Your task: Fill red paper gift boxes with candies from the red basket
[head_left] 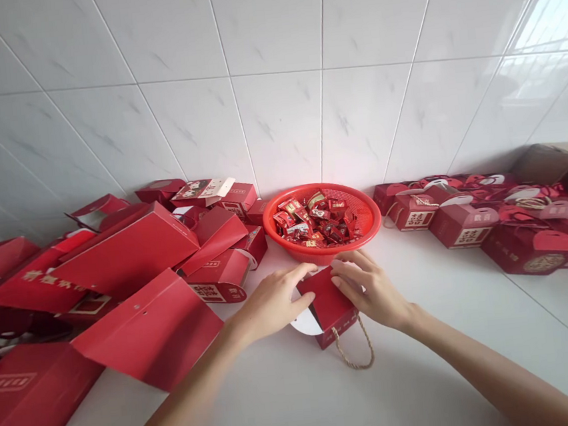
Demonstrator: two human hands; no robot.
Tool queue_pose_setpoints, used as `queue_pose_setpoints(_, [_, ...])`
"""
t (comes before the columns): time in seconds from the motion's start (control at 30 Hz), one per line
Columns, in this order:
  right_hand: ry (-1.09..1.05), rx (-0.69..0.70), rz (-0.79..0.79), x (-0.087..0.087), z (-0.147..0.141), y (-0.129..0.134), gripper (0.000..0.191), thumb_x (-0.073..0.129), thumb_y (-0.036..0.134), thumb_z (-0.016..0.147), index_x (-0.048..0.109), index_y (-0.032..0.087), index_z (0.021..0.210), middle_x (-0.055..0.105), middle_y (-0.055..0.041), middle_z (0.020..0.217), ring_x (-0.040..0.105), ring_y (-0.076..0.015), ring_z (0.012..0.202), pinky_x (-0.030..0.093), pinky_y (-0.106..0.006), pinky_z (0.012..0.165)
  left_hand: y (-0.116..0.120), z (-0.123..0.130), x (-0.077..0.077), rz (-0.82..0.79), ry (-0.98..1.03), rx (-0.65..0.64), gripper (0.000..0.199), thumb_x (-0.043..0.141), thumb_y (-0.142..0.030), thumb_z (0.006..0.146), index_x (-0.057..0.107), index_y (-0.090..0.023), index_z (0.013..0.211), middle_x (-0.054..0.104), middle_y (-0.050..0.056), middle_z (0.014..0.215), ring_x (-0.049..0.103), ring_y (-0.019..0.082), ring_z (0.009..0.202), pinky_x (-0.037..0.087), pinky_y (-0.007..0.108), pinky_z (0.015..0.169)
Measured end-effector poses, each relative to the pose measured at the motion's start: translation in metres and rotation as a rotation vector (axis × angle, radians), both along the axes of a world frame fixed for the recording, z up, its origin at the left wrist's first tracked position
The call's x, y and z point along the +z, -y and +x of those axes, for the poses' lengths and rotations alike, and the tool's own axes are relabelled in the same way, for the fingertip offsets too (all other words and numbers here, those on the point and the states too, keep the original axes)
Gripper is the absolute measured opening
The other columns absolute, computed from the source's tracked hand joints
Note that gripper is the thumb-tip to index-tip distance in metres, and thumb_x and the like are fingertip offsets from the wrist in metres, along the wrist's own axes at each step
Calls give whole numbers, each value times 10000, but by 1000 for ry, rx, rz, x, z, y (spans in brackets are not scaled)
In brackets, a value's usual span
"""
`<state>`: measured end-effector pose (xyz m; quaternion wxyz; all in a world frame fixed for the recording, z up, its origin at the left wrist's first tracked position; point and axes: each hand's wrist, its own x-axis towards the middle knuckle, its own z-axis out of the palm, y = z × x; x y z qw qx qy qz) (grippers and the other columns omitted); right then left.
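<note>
A small red paper gift box (328,297) sits on the white surface in front of me, with its top partly open. Its white-lined rounded flap (306,322) sticks out at the left, and a twisted rope handle (358,366) hangs from the near side. My left hand (275,299) grips the box's left and far edge, thumb and fingers bent around it. On the right, the curled fingers of my right hand (370,288) hold the box's right edge. The far fingertips are partly hidden. Just behind the box stands a red plastic basket (372,226) of wrapped candies (315,220).
Several open red boxes lie piled at the left, among them a large one with a raised lid (149,326). Closed red boxes (466,225) with handles stand in rows at the right. A tiled wall (280,119) rises behind the basket.
</note>
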<state>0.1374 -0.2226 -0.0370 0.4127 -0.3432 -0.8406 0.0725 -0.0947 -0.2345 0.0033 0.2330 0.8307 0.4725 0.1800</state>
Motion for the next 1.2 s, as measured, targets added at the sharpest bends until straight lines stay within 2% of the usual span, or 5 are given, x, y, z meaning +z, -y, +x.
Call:
queue_pose_setpoints(0.3, [26, 36, -267, 12, -1, 2, 232, 527, 359, 1009, 710, 219, 1040, 678, -119, 1122, 666, -244, 1011, 574, -431, 894, 1, 7, 9, -21, -54, -9, 504, 614, -393, 886, 588, -281, 1376, 713, 29, 1288, 690, 255, 1111, 521, 312, 894])
queue_pose_setpoints(0.5, [-34, 116, -407, 20, 11, 5, 366, 591, 485, 971, 697, 262, 1242, 630, -123, 1386, 549, -315, 1349, 515, -504, 1057, 1, 6, 8, -99, 55, 81, 500, 360, -472, 1019, 495, -248, 1446, 620, -35, 661, 623, 196, 612, 422, 276, 585])
queue_pose_setpoints(0.67, [-10, 42, -255, 15, 12, 14, 514, 624, 449, 952, 558, 253, 1422, 447, -164, 1563, 457, -336, 1434, 490, -546, 1090, -2, 4, 2, -67, 133, 149, 523, 317, -448, 1023, 469, -221, 1469, 519, -43, 610, 547, 186, 568, 386, 275, 558])
queue_pose_setpoints(0.87, [146, 36, -143, 6, 4, 18, 352, 561, 418, 986, 676, 193, 1231, 474, -224, 1514, 506, -368, 1379, 494, -571, 1059, -3, 4, 0, -45, 183, 156, 393, 324, -356, 1017, 482, -243, 1359, 543, -45, 656, 537, 165, 535, 395, 261, 554])
queue_pose_setpoints(1.2, [-161, 112, -581, 18, 5, 21, 302, 589, 474, 963, 594, 218, 803, 671, -125, 1227, 507, -322, 1375, 522, -421, 979, -4, 4, -14, -35, 170, 182, 335, 382, -291, 982, 676, -216, 1123, 704, 2, 789, 608, 160, 625, 446, 259, 615])
